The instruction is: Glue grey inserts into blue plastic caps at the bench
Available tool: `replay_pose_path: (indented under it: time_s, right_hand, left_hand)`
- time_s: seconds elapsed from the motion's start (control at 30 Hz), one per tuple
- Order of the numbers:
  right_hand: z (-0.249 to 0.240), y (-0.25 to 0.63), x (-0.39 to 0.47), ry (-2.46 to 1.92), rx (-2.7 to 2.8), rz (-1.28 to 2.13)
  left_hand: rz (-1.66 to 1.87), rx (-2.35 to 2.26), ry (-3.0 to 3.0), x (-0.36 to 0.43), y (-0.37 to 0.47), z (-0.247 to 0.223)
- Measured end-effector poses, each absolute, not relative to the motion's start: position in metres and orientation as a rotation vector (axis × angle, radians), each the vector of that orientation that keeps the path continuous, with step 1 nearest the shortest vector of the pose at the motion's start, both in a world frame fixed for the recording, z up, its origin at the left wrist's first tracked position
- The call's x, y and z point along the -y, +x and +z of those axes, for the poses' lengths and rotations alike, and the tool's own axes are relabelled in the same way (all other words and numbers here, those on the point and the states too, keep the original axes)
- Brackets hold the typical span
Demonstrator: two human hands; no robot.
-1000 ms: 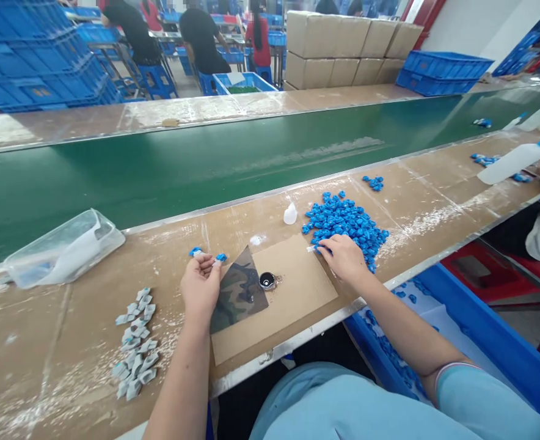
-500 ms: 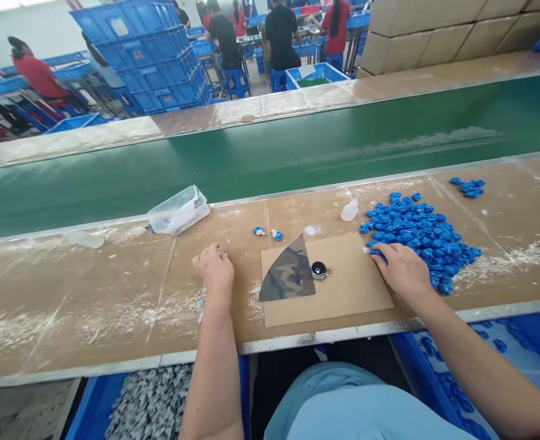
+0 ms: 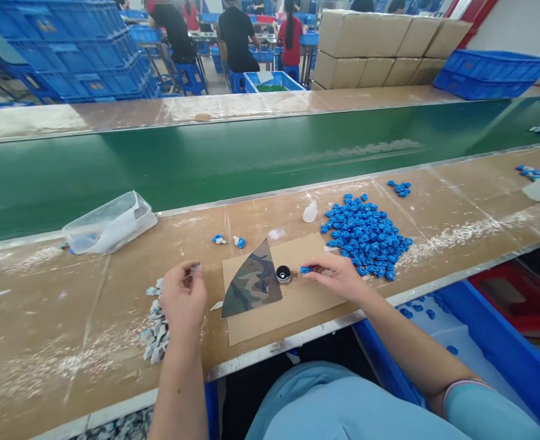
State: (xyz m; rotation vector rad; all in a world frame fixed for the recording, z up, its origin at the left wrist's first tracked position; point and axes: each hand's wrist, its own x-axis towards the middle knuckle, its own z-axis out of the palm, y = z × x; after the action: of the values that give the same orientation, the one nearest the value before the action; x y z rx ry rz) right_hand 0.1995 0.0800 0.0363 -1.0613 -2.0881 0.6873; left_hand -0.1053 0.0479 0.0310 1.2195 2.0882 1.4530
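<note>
My right hand (image 3: 336,276) pinches a small blue plastic piece (image 3: 305,269) just right of a round black dish with a silvery rim (image 3: 283,274). The dish stands on a cardboard sheet (image 3: 297,311), against a fan-shaped camouflage-patterned sheet (image 3: 254,284). On the left, my left hand (image 3: 184,299) is closed, with a small pale grey piece (image 3: 197,267) showing at the fingertips. Loose grey pieces (image 3: 156,333) lie beside that wrist, partly hidden by it. Two blue-and-white pieces (image 3: 238,242) rest beyond the camouflage sheet. A heap of blue pieces (image 3: 366,235) lies beyond my right hand.
A clear plastic tub (image 3: 112,226) sits by the green conveyor belt (image 3: 233,146). A small translucent bottle (image 3: 310,211) stands near the heap. Blue crates (image 3: 492,70) and cardboard boxes (image 3: 361,36) stand across the belt. A blue bin (image 3: 499,330) is below the table's edge.
My right hand has moved left from the heap to near the black dish, carrying a blue piece. My left hand has lifted near the grey pieces. The view has swung right.
</note>
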Motion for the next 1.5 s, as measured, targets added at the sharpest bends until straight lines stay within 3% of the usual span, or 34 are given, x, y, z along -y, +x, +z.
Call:
replay_pose_path:
  time_s: [0.3, 1.17, 1.5]
  right_hand:
    - [0.031, 0.177, -0.083, -0.955, 2.141, 0.719]
    - [0.033, 0.176, -0.082, -1.017, 2.065, 0.813]
    - [0.037, 0.160, -0.056, -0.862, 2.017, 1.046]
  left_hand:
    - [1.359, -1.450, 0.782, -0.011, -0.021, 0.015]
    - [1.327, -1.310, 0.777, -0.003, -0.002, 0.009]
    - [1.323, -1.241, 0.837, 0.002, -0.002, 0.001]
